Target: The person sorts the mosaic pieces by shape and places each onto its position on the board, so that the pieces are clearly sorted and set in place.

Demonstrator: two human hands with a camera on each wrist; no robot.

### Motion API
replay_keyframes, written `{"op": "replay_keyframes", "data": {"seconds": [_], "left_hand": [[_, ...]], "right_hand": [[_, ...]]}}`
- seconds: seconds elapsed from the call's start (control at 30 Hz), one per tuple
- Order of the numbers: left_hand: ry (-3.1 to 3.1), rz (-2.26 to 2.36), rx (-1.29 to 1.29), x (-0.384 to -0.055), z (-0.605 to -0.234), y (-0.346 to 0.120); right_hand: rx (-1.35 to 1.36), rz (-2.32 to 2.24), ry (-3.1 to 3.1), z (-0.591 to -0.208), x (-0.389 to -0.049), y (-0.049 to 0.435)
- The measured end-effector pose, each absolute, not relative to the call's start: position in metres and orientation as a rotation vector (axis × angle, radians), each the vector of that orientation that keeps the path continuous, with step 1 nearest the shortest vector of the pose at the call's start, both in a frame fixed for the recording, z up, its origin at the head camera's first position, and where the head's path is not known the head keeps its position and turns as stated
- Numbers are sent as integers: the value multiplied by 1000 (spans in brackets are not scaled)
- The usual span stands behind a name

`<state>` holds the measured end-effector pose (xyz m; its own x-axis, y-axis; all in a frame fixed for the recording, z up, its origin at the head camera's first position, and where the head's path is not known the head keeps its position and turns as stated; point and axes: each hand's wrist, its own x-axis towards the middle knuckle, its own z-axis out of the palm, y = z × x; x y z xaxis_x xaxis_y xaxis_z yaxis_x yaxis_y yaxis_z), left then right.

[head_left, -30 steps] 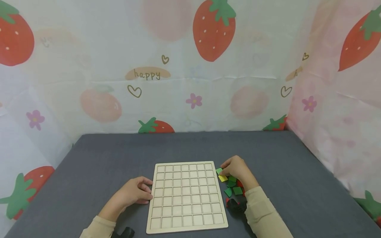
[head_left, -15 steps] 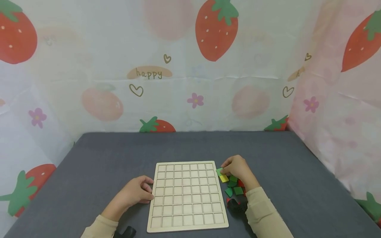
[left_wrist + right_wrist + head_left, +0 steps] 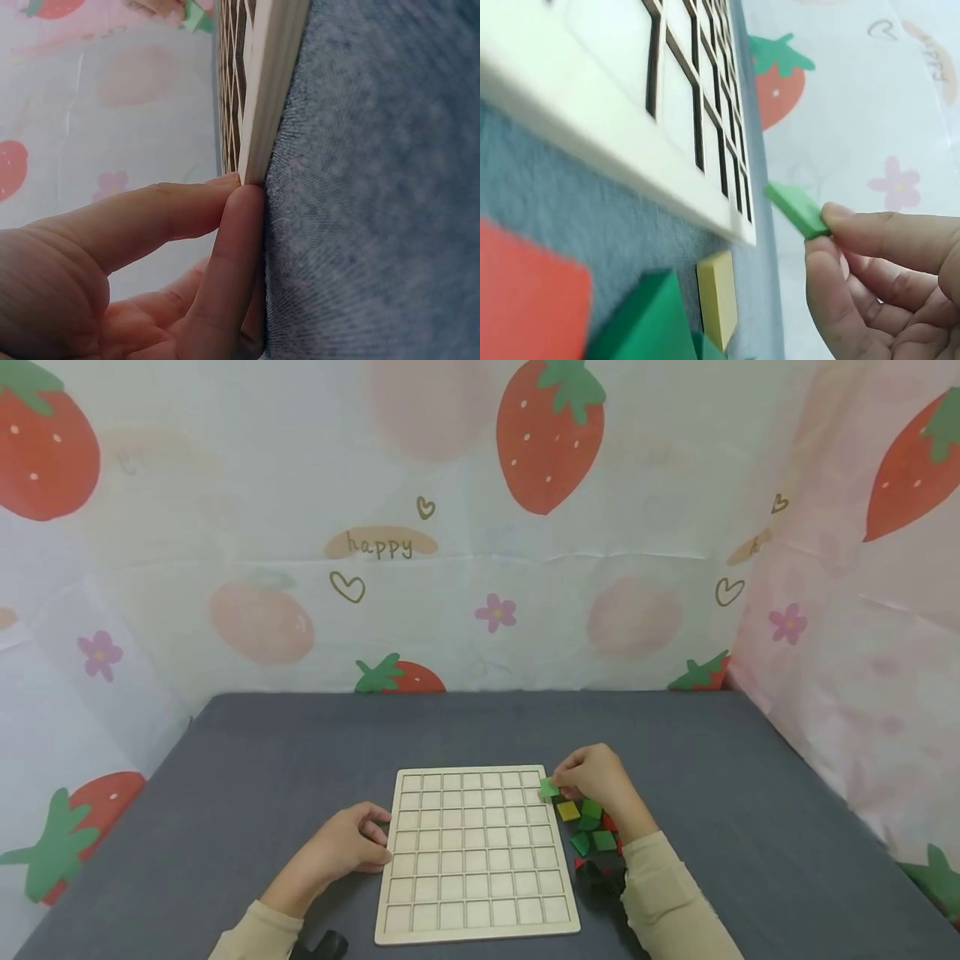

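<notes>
A pale wooden grid board (image 3: 477,860) with rows of square cells lies flat on the table. At its left edge, my left hand (image 3: 347,845) pinches the rim; in the left wrist view the thumb and a finger (image 3: 236,247) meet at the board's side (image 3: 262,112). My right hand (image 3: 596,777) holds a light green tile (image 3: 548,788) between thumb and forefinger, over the board's far right corner. The right wrist view shows this tile (image 3: 796,207) tilted and raised off the table. Below that hand lies a yellow tile (image 3: 568,811).
Several green tiles (image 3: 603,841) and red tiles (image 3: 529,292) lie loose beside the board's right edge, partly hidden by the right wrist and its black camera (image 3: 600,878). The table has a dark grey cloth (image 3: 300,743). Strawberry-print curtains (image 3: 480,552) hang behind and at both sides.
My right hand has lifted the light green tile from beside the yellow one and moved it up and left to the board's corner. The left hand keeps its place at the rim.
</notes>
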<state>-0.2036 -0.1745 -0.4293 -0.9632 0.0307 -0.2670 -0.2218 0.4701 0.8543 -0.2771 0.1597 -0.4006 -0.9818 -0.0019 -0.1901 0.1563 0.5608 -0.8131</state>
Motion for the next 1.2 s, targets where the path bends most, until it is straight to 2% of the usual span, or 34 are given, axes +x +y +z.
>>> {"op": "replay_keyframes", "data": {"seconds": [0.4, 1.2], "left_hand": [[2475, 1491, -159, -201, -428, -177], [2460, 1525, -135, -202, -430, -176]], "right_hand": [[-39, -1522, 2540, -399, -271, 116], [-99, -1585, 2373, -404, -271, 46]]}}
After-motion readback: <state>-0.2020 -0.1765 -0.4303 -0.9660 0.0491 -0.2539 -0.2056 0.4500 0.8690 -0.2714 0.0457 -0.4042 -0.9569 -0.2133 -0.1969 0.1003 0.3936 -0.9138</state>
